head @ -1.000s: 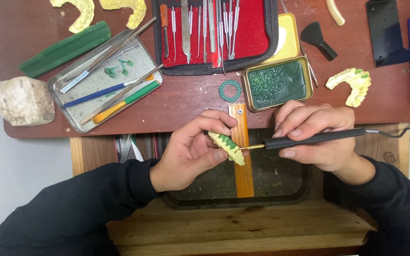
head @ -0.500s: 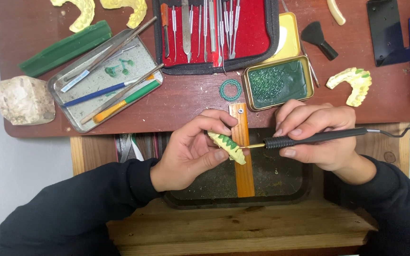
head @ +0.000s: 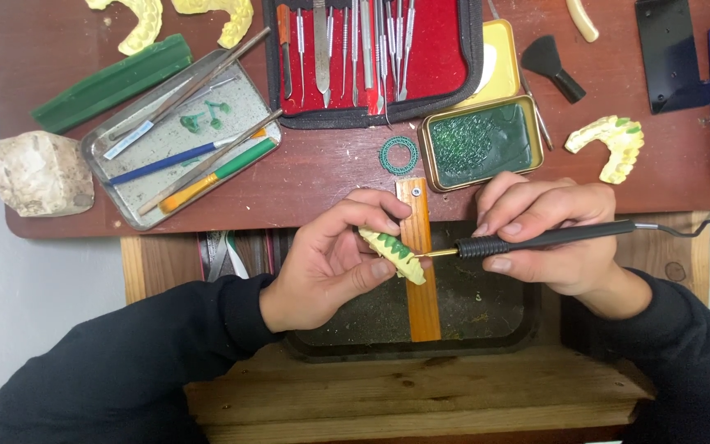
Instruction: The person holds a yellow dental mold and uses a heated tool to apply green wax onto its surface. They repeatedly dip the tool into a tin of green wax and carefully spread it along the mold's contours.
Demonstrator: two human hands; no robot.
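Note:
My left hand (head: 334,259) grips a small yellow dental cast with green wax on it (head: 392,253), held over an orange wooden peg (head: 421,284). My right hand (head: 548,238) holds a black corded wax tool (head: 536,241) like a pen. Its thin metal tip touches the right side of the cast. Both hands hover above a dark tray (head: 486,316) set in the wooden bench.
On the red-brown table lie a tin of green wax (head: 478,141), a green ring (head: 398,154), a red instrument case (head: 371,57), a metal tray of tools (head: 178,140), a green wax bar (head: 112,82), a stone block (head: 41,173) and further yellow casts (head: 614,144).

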